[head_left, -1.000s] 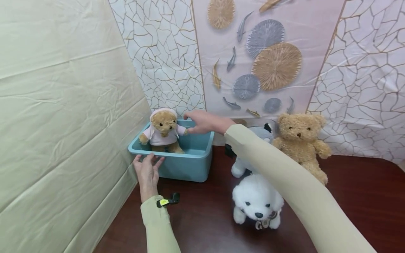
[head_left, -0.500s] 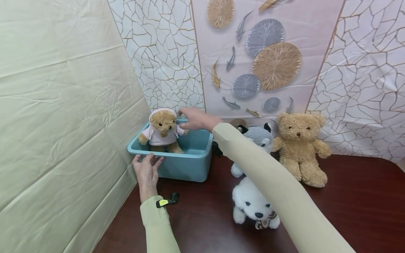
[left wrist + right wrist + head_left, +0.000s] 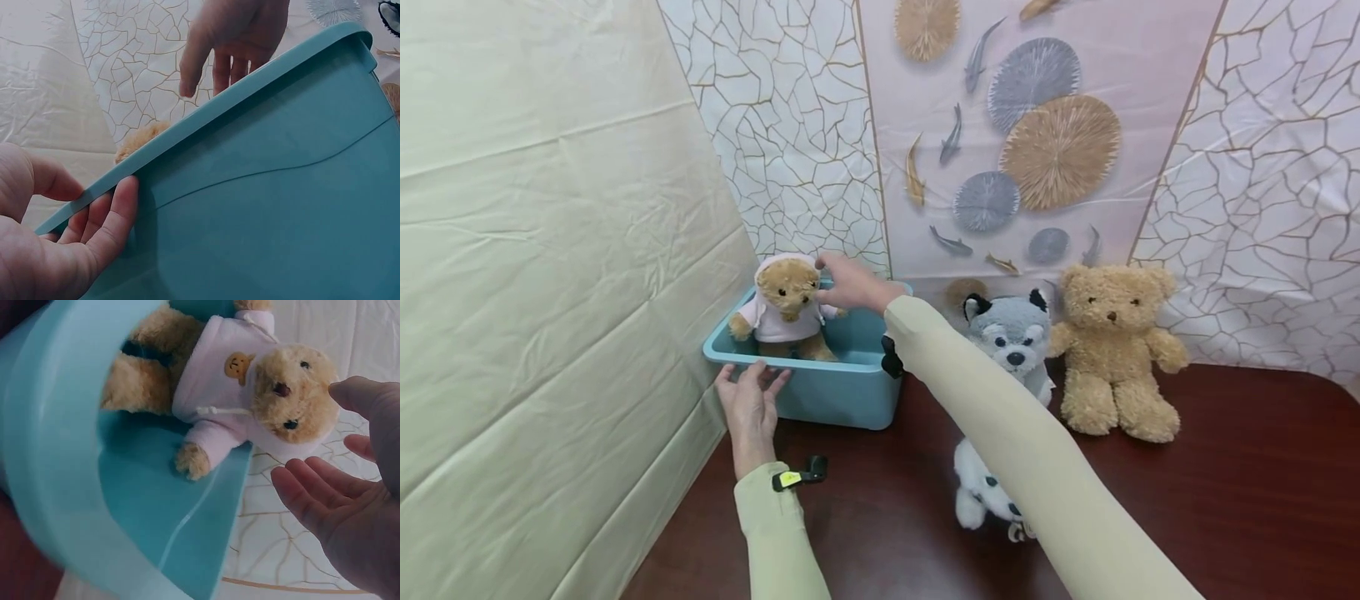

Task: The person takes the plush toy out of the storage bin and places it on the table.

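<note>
A small teddy bear (image 3: 788, 312) in a pale pink hoodie sits upright in a blue plastic bin (image 3: 835, 396) at the left. My left hand (image 3: 751, 408) pinches the bin's front rim near its left corner. Seen from the left wrist, the thumb lies over the rim and the fingers (image 3: 119, 212) lie under it. My right hand (image 3: 853, 285) is beside the bear's head, thumb and fingers spread apart. From the right wrist, the thumb (image 3: 356, 394) comes close to the bear's face; whether it touches I cannot tell. The hand holds nothing.
A grey-and-white husky plush (image 3: 1011, 329) and a larger tan teddy bear (image 3: 1112, 342) sit right of the bin. A white plush dog (image 3: 973, 483) is partly hidden by my right sleeve. Fabric walls (image 3: 587, 292) rise left and behind the dark wooden table (image 3: 1247, 483).
My right hand has moved left, from the small bear's arm to beside its head. My left hand keeps its hold on the rim. The bear and bin stay put.
</note>
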{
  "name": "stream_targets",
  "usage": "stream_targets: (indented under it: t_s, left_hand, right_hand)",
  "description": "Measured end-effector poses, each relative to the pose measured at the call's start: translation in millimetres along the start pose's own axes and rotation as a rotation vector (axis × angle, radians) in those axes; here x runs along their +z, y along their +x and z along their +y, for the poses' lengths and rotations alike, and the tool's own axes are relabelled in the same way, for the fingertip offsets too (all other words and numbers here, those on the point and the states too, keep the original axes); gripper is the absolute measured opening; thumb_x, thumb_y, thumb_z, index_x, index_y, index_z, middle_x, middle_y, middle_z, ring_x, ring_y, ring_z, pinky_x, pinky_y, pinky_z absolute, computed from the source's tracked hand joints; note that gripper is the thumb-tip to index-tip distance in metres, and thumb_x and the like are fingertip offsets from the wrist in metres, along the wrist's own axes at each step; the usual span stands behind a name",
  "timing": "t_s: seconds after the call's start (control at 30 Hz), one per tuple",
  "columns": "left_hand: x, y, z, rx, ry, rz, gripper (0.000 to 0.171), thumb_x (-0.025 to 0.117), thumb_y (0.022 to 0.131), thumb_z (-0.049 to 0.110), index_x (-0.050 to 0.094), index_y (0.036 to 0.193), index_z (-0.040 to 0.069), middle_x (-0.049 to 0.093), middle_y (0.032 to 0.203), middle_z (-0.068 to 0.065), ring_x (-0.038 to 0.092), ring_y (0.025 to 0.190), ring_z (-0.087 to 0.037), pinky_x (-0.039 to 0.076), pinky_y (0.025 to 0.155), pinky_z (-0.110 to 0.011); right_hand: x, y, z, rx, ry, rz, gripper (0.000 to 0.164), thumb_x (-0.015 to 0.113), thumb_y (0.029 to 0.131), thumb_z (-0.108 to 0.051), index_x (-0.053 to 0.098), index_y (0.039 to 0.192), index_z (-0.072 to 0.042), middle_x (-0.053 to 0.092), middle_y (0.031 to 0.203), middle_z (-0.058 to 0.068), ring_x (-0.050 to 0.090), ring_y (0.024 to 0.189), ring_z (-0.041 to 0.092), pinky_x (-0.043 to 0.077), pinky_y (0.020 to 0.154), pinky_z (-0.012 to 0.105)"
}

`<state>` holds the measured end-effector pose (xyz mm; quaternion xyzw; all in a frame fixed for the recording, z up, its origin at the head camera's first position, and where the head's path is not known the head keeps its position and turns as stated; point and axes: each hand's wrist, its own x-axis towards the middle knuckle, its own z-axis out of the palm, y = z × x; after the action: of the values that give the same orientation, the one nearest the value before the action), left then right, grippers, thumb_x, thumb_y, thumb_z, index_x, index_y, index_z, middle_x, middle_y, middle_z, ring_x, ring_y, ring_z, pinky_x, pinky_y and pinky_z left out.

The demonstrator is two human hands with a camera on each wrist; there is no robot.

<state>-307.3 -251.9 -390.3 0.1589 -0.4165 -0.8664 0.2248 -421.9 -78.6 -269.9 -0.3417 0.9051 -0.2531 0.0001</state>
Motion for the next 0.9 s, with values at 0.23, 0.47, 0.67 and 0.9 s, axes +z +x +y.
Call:
stream_targets:
  t_s: [0.23,0.47,0.67,0.9]
  left_hand:
    - [-1.0,0.8,-0.9,-0.002,-0.006,0.007,0.068,0.058,0.094,0.002,0.012,0.141,0.019,0.041,0.109,-0.007,0.052,0.087,-0.019,0.061,0.084,-0.039]
    - [-0.3,1.6,-1.7,-0.001,-0.006,0.010,0.067,0.057,0.094,0.001,0.013,0.141,0.019,0.041,0.110,-0.008,0.052,0.089,-0.020,0.061,0.084,-0.040]
    - [1.4,1.1,-1.7,-0.013,-0.002,0.007,0.064,0.057,0.094,0.000,0.014,0.138,0.019,0.041,0.110,-0.008,0.051,0.090,-0.021,0.061,0.084,-0.039]
    - [0.9,1.2,1.4,-0.013,0.011,0.014,0.066,0.056,0.094,0.001,0.012,0.139,0.019,0.040,0.110,-0.007,0.052,0.087,-0.018,0.060,0.086,-0.039]
  right_hand:
    - [22.5,10.1,-1.0,0.059,0.118,0.066,0.064,0.059,0.098,-0.029,0.028,0.150,-0.010,0.041,0.149,0.017,0.053,0.115,0.027,0.048,0.098,0.042]
    - [41.3,18.8,-2.8,0.122,0.177,0.155,0.071,0.065,0.094,-0.028,0.026,0.152,-0.014,0.035,0.149,0.016,0.040,0.135,0.028,0.044,0.109,0.044]
    - [54.2,22.5,-4.3,0.162,0.230,0.187,0.077,0.064,0.094,-0.025,0.018,0.155,-0.015,0.035,0.149,0.018,0.042,0.134,0.029,0.045,0.108,0.044]
    - [67.1,26.7,-9.3,0.121,0.306,0.249,0.086,0.066,0.092,-0.022,0.010,0.156,-0.010,0.042,0.148,0.019,0.045,0.135,0.030,0.045,0.109,0.044]
